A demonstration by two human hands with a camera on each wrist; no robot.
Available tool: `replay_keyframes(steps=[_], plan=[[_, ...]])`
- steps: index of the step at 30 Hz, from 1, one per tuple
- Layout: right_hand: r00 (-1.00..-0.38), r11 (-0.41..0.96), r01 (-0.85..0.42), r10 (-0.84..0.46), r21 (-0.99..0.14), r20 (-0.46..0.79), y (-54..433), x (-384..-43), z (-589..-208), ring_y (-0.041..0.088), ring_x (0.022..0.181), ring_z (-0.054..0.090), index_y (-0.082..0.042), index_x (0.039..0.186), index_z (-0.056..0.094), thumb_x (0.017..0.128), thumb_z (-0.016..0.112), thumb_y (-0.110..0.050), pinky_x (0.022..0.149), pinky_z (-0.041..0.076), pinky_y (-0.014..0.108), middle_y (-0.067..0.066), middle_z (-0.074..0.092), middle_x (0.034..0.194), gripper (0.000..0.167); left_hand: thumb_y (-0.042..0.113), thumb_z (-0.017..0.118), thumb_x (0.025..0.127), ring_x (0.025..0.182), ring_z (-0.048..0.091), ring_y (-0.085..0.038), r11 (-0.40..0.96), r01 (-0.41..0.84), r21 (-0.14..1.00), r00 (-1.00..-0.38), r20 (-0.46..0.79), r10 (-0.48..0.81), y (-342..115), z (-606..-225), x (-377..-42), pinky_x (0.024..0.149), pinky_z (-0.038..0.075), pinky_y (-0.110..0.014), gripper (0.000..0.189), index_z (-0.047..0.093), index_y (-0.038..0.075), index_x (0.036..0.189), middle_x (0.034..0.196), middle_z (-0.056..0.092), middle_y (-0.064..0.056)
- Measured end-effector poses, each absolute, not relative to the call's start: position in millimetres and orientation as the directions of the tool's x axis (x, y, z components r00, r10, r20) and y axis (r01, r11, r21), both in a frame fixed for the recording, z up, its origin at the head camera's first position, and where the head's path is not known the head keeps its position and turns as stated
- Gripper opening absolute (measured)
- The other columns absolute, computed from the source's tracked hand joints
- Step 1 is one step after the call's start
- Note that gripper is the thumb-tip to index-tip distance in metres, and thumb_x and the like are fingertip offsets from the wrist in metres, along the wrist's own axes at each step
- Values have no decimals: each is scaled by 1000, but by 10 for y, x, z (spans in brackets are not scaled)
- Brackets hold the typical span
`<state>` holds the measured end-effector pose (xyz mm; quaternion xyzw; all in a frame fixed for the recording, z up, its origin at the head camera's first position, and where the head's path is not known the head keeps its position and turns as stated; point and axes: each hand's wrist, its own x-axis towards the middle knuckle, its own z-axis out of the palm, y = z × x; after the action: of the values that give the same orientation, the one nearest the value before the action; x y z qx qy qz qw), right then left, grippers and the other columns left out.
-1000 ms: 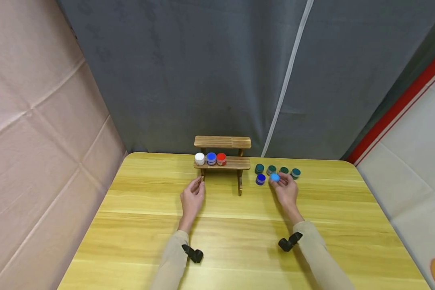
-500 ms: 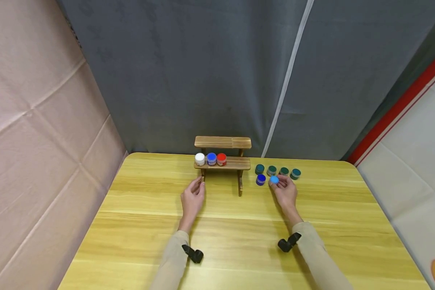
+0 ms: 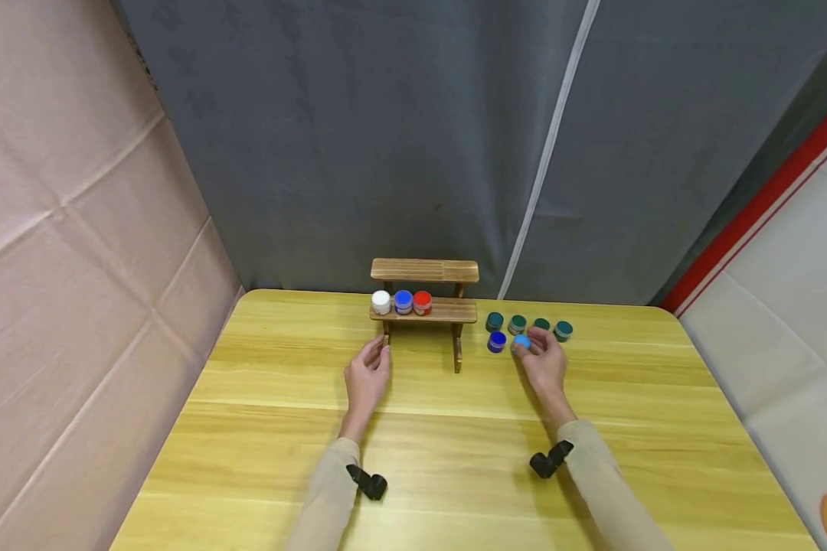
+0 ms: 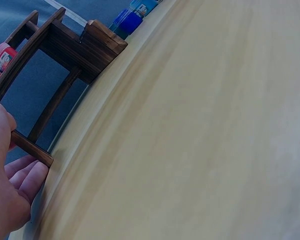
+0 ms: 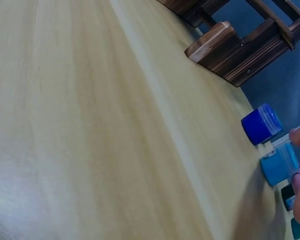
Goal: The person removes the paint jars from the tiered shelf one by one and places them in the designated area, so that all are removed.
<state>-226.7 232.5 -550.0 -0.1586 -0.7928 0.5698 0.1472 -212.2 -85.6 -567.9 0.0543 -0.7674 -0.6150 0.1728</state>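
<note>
My left hand (image 3: 367, 375) holds the left leg of a small two-tier wooden rack (image 3: 423, 310); in the left wrist view its thumb and fingers lie on either side of that dark leg (image 4: 34, 148). On the lower shelf stand a white jar (image 3: 381, 302), a blue jar (image 3: 403, 302) and a red jar (image 3: 423, 303), apparently paint jars. To the right, my right hand (image 3: 546, 369) has thumb and fingers around a light-blue paint jar (image 5: 279, 165), which stands upright on the table. Right beside it is a dark-blue paint jar (image 5: 260, 124).
Behind these two stands a row of several dark-green jars, including a left one (image 3: 494, 321) and a right one (image 3: 563, 331). The wooden table (image 3: 448, 459) ends at a grey curtain (image 3: 358, 153). The rack's upper shelf (image 3: 424, 269) bears nothing.
The right hand has brought the light-blue jar slightly toward the person and down to the table, in front of the green row. The left hand and the rack have stayed put.
</note>
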Motion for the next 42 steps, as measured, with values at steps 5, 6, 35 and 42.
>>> replay_keyframes(steps=[5,6,35,42], plan=[[-907,333,34,406,-942,111,2323,-2271,-5410,42,130,63,7,135,60,95,74,-2,118,54,46,27,65,138,43,12,72,100,113,76,-37,237,114,965,-938,184,-295,-856,-5682,-2123,92,66,-30,31,74,8,131,126,75,-22],[-908,336,22,402,-942,122,2320,-2271,-5392,41,130,63,7,134,61,95,74,-2,118,53,48,27,65,137,42,12,72,100,113,76,-37,237,113,965,-938,182,-295,-857,-5683,-2124,92,66,-30,31,74,8,131,126,75,-22],[-923,297,-134,309,-946,227,2002,-2312,-4970,41,130,63,7,132,62,97,76,-8,117,54,46,27,66,137,40,9,72,99,113,76,-40,237,117,964,-936,187,-297,-851,-5667,-2113,92,66,-34,31,74,6,131,126,74,-23],[-926,234,-167,296,-958,234,1882,-2323,-4895,43,131,62,9,130,63,95,76,-1,119,51,54,29,66,135,38,11,72,100,114,76,-39,241,114,964,-937,185,-296,-853,-5664,-2118,93,66,-34,31,74,7,131,127,74,-23]])
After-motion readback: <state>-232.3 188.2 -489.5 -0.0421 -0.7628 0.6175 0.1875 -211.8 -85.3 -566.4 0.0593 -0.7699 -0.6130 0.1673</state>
